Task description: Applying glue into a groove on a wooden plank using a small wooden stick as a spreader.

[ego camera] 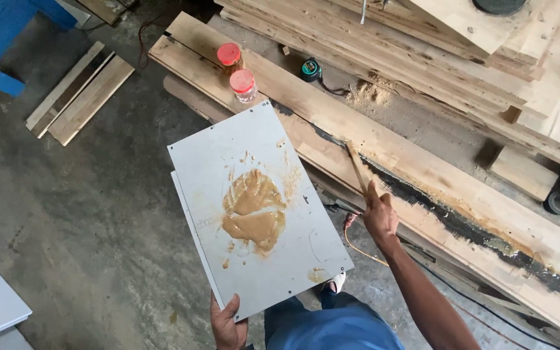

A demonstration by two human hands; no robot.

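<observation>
My left hand (227, 324) grips the near edge of a flat grey board (306, 249) that carries a smear of tan putty (254, 210) in its middle. My right hand (378, 214) holds a thin wooden stick (356, 165), its far tip resting on a long wooden plank (422, 165). A dark filled crack (461, 223) runs along the plank, and the stick's tip sits at its left end.
Two clear jars with red lids (236, 68) stand on the plank's far left end, beside a green tape measure (311, 69). More planks are stacked at the top right. Loose boards (79, 94) lie on the concrete floor at left. A cable runs under the plank.
</observation>
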